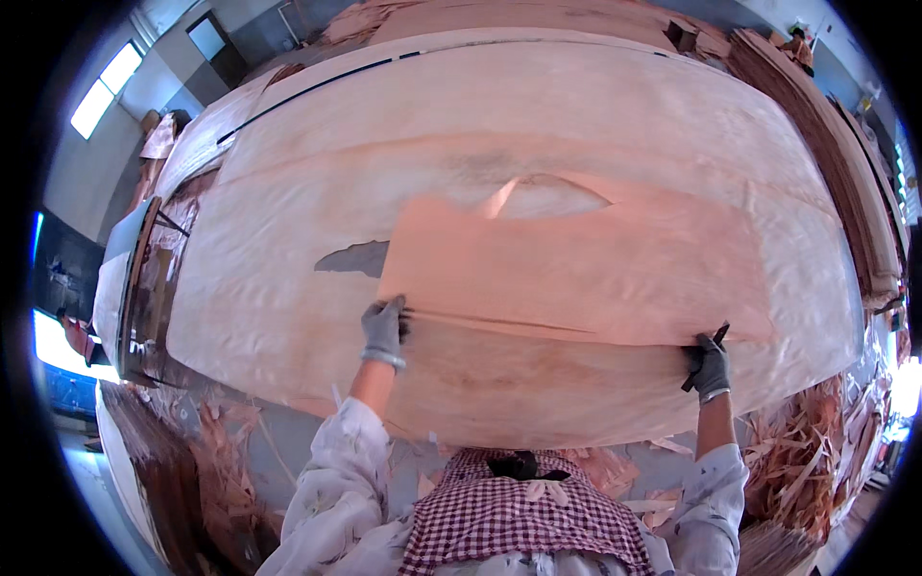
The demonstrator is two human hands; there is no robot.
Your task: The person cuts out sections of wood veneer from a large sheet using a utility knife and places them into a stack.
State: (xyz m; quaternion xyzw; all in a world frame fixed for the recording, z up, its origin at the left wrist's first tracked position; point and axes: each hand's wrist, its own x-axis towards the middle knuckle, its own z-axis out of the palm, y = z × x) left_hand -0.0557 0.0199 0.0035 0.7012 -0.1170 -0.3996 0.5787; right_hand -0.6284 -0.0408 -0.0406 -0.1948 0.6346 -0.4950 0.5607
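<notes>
The thin peach sheet is laid across the middle of the broad pale surface, with its long near edge turned toward the wearer; that edge is held at 2 places, well apart. By the left hand, in a grey glove, the near left corner appears to be pinched between thumb and fingers; by the right hand, a slim black tool seems to be gripped, with the fingers closed and set at the near edge toward its right end; how much of the sheet is also caught there cannot be told.

For good work, the pull at both ends should be kept light and even, since so thin a sheet would probably split along its length; special care is called for at the long dark line beside the near edge, which may be a slit or a fold. At the far edge, a narrow strip is bowed up into a loop; it is best eased flat before any pressure is applied. The tool's tip should be pointed away from the sheet whenever only holding is needed; the dark grey patch at the left could serve as a position mark.
</notes>
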